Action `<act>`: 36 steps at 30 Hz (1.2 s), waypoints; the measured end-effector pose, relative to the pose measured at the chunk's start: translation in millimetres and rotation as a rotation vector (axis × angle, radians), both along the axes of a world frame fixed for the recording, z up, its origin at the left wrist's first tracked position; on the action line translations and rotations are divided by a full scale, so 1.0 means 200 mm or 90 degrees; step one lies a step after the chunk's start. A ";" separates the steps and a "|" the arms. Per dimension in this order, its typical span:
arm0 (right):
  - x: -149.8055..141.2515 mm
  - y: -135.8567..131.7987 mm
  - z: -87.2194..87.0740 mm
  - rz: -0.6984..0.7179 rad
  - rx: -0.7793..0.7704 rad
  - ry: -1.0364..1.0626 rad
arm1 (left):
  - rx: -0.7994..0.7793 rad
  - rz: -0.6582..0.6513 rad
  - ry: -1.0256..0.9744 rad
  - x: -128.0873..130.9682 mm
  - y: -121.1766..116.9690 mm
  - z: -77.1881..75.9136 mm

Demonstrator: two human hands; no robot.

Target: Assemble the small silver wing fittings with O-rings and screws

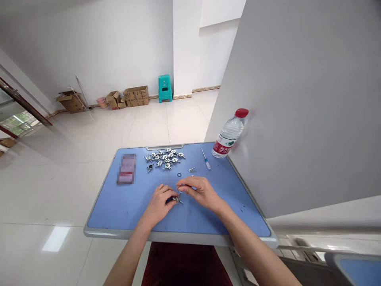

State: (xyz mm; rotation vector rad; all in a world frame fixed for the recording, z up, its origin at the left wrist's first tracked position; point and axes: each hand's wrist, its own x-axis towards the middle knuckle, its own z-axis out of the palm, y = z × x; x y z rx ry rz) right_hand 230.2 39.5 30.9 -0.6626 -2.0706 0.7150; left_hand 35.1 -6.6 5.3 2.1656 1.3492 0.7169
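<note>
My left hand [161,203] is closed around a small silvery metal part with thin arms [177,200], holding it low over the blue desk top. Just above that part, my right hand [201,191] pinches with thumb and forefinger; what sits between the fingertips is too small to make out. A black ring [179,174] lies beyond my hands, and a loose metal piece [192,169] rests to its right. Farther back is a pile of similar metal parts [165,158]. One part with a dark centre [150,167] lies at the pile's near left edge.
A screwdriver [206,161] with a clear and blue handle lies right of the pile. Beside the grey panel [291,111] stands a water bottle [229,133] with a red cap. A blurred-out flat rectangular object [126,169] lies at the left of the desk [113,214].
</note>
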 end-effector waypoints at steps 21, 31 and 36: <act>0.01 0.05 -0.01 0.082 -0.235 0.064 | -0.071 -0.075 0.007 -0.03 0.18 0.04; 0.02 0.07 -0.03 0.048 -0.265 0.066 | -0.070 -0.072 -0.040 -0.06 0.21 -0.05; 0.02 0.06 -0.02 0.035 -0.269 0.072 | -0.088 -0.074 -0.042 -0.06 0.21 -0.01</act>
